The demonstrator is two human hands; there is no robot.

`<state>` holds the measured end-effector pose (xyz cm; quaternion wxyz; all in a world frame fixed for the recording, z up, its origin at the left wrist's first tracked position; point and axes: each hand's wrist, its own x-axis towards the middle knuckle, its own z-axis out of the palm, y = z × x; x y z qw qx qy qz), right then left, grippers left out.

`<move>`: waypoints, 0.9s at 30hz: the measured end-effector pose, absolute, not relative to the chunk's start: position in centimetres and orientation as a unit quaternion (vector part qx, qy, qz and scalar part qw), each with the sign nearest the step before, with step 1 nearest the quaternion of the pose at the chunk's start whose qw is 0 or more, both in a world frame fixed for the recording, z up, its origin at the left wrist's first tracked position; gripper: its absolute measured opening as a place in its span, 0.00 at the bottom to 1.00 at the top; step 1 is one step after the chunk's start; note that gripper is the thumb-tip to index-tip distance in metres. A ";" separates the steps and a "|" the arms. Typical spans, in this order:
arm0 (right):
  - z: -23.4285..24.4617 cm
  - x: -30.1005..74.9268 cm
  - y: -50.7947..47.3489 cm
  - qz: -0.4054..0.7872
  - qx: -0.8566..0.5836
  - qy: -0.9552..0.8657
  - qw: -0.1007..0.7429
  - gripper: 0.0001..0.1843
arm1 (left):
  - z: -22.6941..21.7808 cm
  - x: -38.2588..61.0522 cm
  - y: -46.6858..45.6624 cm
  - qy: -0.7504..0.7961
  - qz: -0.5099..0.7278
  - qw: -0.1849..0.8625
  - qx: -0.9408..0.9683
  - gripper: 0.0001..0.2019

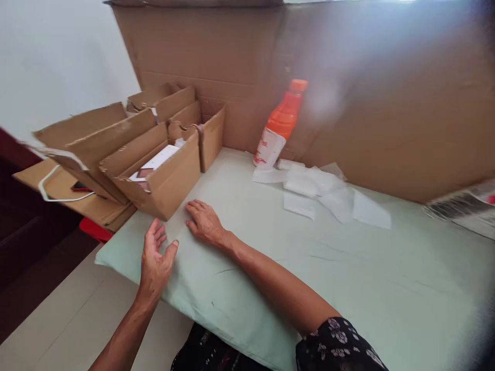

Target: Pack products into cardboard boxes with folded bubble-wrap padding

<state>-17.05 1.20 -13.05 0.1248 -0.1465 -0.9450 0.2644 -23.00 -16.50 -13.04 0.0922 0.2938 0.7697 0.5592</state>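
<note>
My left hand (155, 260) is open, palm turned inward, with nothing in it, near the front corner of a cardboard box (174, 188). Flat on the pale green cloth (240, 206), my right hand (205, 224) lies open just right of that box, fingers stretched forward. Inside the box are white and brownish items (160, 157), partly hidden by its walls. A gap separates my two hands, and neither one grips anything.
Several more cardboard boxes (93, 123) stand behind and left. An orange bottle (280, 123) with a white label leans near the cardboard wall (216, 46). White sheets and packets (309, 183) lie before it. A printed sheet or bag (469, 211) is at far right.
</note>
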 end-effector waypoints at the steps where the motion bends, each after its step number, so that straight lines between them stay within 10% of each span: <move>1: -13.1 -16.2 1.0 0.257 -0.144 -0.948 0.120 0.28 | -13.4 -22.4 -17.0 0.785 0.523 0.095 0.319 0.32; 16: -11.6 17.0 12.5 0.078 -0.500 -0.850 0.147 0.24 | -13.0 -18.4 -16.0 0.798 0.307 0.108 0.507 0.23; 27: -12.5 19.9 8.4 0.063 -0.522 -0.839 0.139 0.22 | -12.8 -7.6 1.3 0.644 0.224 0.118 0.722 0.28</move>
